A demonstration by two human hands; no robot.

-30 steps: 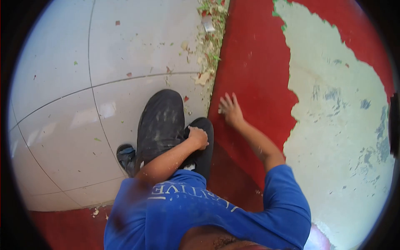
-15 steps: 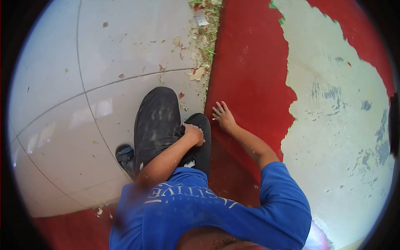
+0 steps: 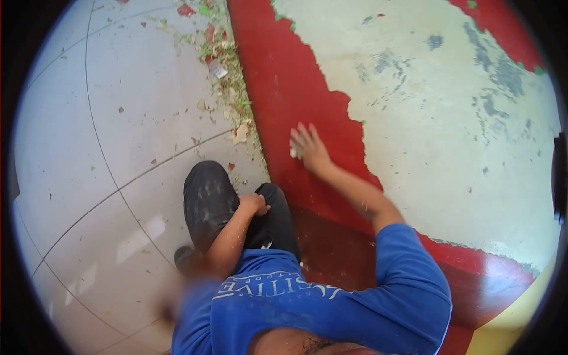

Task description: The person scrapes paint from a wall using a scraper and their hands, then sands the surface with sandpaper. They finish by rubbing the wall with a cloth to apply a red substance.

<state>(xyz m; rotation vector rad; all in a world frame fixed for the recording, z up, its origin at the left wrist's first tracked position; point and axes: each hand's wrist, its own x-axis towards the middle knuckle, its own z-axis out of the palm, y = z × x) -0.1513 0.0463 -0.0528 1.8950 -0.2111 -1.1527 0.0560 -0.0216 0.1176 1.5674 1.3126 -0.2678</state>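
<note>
My left hand (image 3: 254, 205) rests at the knee of my dark trousers (image 3: 211, 192). Its fingers are curled, and whatever may be inside them is hidden. Stretched out to the right, my right hand (image 3: 311, 151) lies at the red painted surface (image 3: 334, 130) with its fingers spread. A small pale spot shows by its thumb side; blur keeps me from telling what it is. Past the red paint's ragged edge is a large bare, pale patch (image 3: 426, 154) with grey scuffs.
Paint flakes and crumbs (image 3: 236, 89) lie along the foot of the red surface, with a small white piece (image 3: 218, 70) and a cream flake (image 3: 241, 134) among them. Pale tiles (image 3: 148, 106) cover the floor at left. Yellow paint (image 3: 512, 328) shows at lower right.
The view has shifted, showing more of the pale patch and the flakes. My right hand has moved up along the red surface, away from my knee. My left hand stays at the knee.
</note>
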